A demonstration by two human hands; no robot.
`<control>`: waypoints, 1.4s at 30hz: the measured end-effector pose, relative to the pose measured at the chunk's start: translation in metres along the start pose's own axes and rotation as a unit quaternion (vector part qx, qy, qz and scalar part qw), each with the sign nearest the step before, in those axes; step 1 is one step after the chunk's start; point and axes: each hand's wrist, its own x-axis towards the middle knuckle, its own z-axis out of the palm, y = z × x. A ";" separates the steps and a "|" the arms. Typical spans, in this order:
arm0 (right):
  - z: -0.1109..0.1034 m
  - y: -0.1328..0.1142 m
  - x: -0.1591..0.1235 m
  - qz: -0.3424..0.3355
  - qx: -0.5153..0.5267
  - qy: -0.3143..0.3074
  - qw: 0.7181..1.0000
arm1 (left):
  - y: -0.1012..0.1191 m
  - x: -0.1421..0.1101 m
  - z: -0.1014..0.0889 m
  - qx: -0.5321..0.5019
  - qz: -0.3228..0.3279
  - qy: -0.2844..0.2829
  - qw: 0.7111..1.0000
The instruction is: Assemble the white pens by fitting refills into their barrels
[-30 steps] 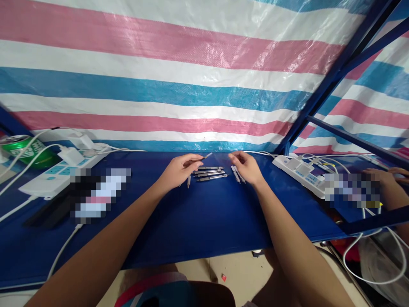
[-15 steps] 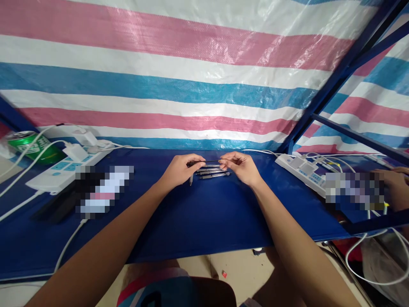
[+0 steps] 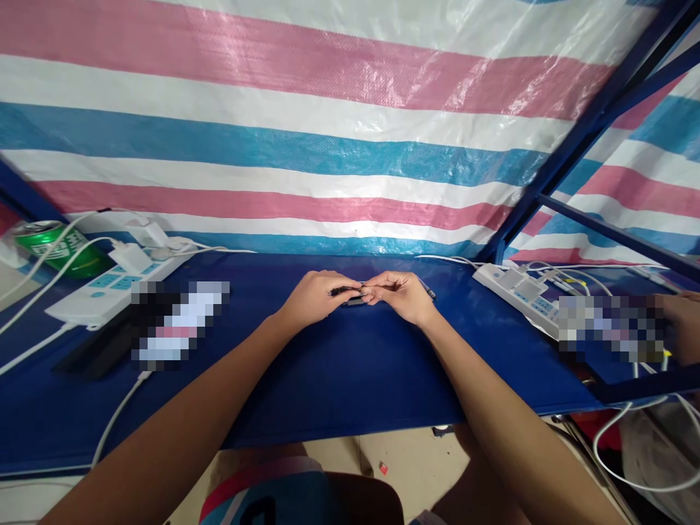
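Observation:
Both hands meet over the middle of the blue tabletop (image 3: 350, 372). Fingers of my left hand (image 3: 313, 297) are closed on a slim dark pen (image 3: 340, 291). My right hand (image 3: 403, 296) pinches the other end of that pen, its fingertips almost touching the left ones. Which part of the pen lies in the right fingertips is too small to tell. Below and behind the hands lie several pens, mostly hidden now; the end of one pen (image 3: 427, 289) sticks out past the right hand.
A white power strip (image 3: 82, 299) with plugged chargers, a green can (image 3: 65, 251) and a blurred phone (image 3: 186, 321) are at left. Another power strip (image 3: 517, 295) stands at right, beside a blue metal frame (image 3: 547, 179). Another person's hand (image 3: 681, 324) is at the far right.
My hands have come closer together, the right one moving left to the left fingertips. The pens on the table, visible between the hands before, are now mostly covered.

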 end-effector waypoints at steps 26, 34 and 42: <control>-0.002 -0.021 0.000 -0.041 0.019 0.062 0.997 | 0.010 0.004 -0.026 -0.049 -0.064 0.093 0.992; 0.003 -0.020 -0.001 -0.048 0.019 0.056 0.997 | 0.011 0.004 -0.025 -0.043 -0.061 0.093 0.993; 0.018 -0.014 -0.002 -0.040 0.040 0.028 0.998 | 0.014 0.000 -0.017 -0.035 -0.064 0.075 0.995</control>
